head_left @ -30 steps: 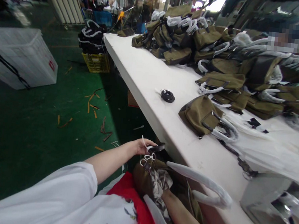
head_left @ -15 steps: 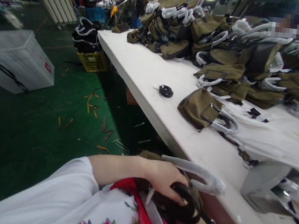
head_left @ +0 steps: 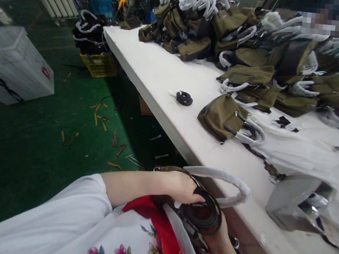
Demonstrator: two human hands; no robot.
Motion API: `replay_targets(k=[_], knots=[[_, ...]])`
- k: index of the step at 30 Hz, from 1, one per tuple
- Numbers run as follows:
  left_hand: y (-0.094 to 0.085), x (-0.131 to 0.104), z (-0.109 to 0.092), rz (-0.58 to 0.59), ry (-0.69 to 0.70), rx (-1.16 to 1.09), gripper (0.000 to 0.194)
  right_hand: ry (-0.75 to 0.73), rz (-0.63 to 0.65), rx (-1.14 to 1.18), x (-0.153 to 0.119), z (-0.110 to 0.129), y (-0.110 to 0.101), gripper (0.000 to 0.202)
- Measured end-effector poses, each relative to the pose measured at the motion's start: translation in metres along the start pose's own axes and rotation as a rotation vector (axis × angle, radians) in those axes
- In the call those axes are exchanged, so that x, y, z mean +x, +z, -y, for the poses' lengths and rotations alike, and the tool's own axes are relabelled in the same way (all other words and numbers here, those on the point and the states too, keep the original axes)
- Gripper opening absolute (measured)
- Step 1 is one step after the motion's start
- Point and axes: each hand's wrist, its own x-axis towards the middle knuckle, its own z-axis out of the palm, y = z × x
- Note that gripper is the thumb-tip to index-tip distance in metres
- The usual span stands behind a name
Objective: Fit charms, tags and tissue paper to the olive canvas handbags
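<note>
A dark coiled strap [head_left: 204, 219] sits between my two hands, close to my body. My left hand [head_left: 183, 188] is closed at the coil's upper left, with its thumb along the top. Under the coil's lower right side, my right hand [head_left: 218, 234] grips it, its fingers mostly hidden. Beneath my hands an olive bag [head_left: 169, 169] rests against the table's edge, largely covered by my arm. Its handle [head_left: 238, 187], wrapped in white, arches out to the right over the table edge.
On the white table [head_left: 151, 72] lie another coiled strap [head_left: 184, 98], a single olive bag [head_left: 223, 118] and a grey-silver object [head_left: 297, 203]. Several olive bags [head_left: 194, 49] are piled behind. At left stand a white bin [head_left: 18, 66] and a yellow crate [head_left: 99, 65] on the green floor.
The coil has turned, so its loops now face up more clearly. My left hand has shifted up and left, and my right hand now shows under the coil. The view has moved slightly.
</note>
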Motion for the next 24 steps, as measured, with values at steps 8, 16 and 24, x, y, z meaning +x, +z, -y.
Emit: replay_targets(k=[8, 16, 24], knots=[[0.004, 0.005, 0.001, 0.024, 0.008, 0.103, 0.036, 0.237, 0.202, 0.370, -0.011, 0.023, 0.003, 0.057], [-0.001, -0.027, -0.015, 0.016, 0.098, 0.285, 0.034, 0.290, 0.075, 0.330, 0.002, 0.016, 0.012, 0.029], [-0.010, -0.050, -0.011, -0.142, 0.023, 0.082, 0.052, 0.335, 0.143, 0.568, 0.005, 0.011, -0.002, 0.038]])
